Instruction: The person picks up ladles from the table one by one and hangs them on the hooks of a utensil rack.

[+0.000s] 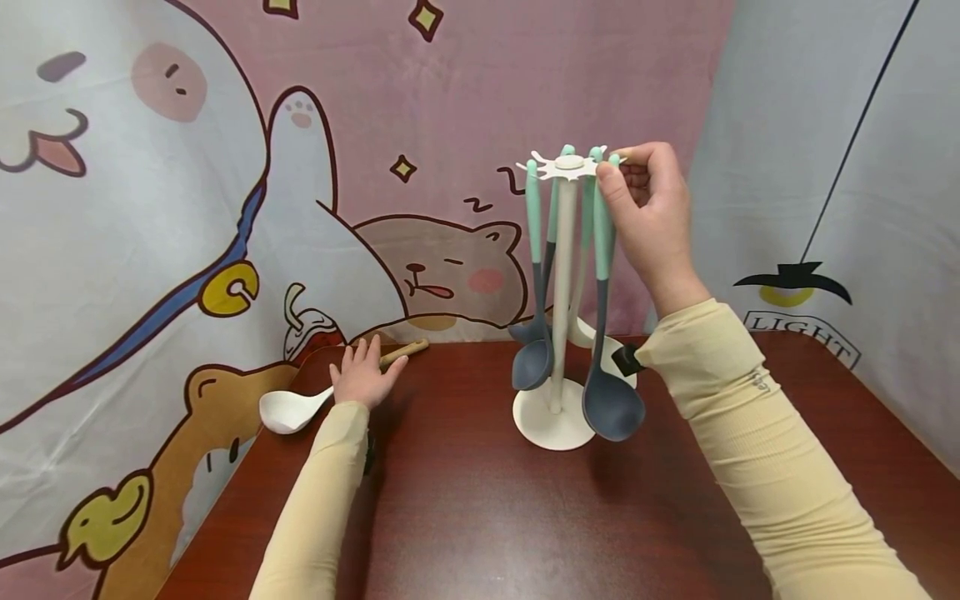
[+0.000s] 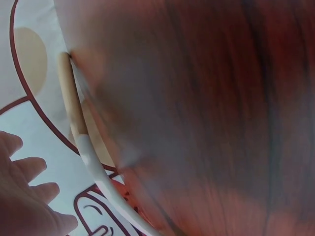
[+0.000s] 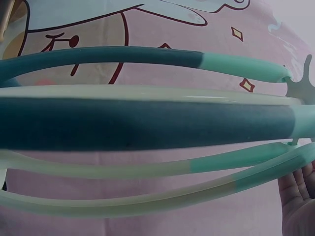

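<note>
My left hand [image 1: 365,379], palm down with fingers spread, is over a white ladle [image 1: 288,412] lying at the table's back left. It overlaps the ladle's wooden handle in the head view; in the left wrist view the fingers appear beside the ladle [image 2: 101,177]. My right hand [image 1: 656,217] is at the top of a white utensil stand [image 1: 567,292]. Thumb and curled fingers pinch the top of a mint-handled cream utensil [image 3: 197,195], whose head is mostly hidden. Close by, a dark grey ladle [image 1: 613,407] with a mint handle hangs at the front right.
On the stand's left hangs another dark grey ladle [image 1: 531,365], with more mint-handled utensils behind. The stand's round base [image 1: 551,425] rests on the reddish-brown table [image 1: 480,508]. A cartoon cloth [image 1: 480,100] hangs right behind the table's back edge.
</note>
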Tool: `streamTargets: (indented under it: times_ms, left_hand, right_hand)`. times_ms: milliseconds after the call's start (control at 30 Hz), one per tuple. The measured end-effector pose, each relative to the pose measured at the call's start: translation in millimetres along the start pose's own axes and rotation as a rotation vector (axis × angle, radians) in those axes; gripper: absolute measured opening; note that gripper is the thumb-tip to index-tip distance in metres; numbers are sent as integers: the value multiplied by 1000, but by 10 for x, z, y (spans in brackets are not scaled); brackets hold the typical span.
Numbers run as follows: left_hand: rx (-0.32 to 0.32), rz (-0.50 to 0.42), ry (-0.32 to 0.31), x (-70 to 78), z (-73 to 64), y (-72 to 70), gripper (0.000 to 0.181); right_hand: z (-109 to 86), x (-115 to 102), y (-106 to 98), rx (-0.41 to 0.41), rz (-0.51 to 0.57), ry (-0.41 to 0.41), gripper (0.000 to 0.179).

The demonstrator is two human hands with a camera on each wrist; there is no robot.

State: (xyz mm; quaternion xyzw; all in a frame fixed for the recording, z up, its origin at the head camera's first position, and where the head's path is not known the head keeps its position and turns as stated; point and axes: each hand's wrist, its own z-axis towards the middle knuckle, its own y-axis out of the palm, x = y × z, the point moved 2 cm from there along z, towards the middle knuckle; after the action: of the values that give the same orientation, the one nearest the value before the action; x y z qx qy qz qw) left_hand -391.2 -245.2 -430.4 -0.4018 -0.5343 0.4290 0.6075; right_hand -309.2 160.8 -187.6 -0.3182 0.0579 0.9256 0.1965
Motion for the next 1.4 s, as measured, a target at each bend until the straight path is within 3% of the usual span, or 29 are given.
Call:
streamTargets:
  times_ms: [200,767,1133,1400]
  left_hand:
    - [0,17,-22,-145,54,32,97]
    - [-39,34,-70,-345,79,44,98]
    - [-51,38,-81,-411,58,-9,79]
    - [16,42,-45,-438,65,-9,50]
  right_hand:
    - [2,10,-4,-5,-21,-4,29]
    - [2,-19,-6,-8,-15,-15,30]
    - [2,-25,3,-10,-11,-12,32]
    - [2,-21,0,-11,-5,-11,31]
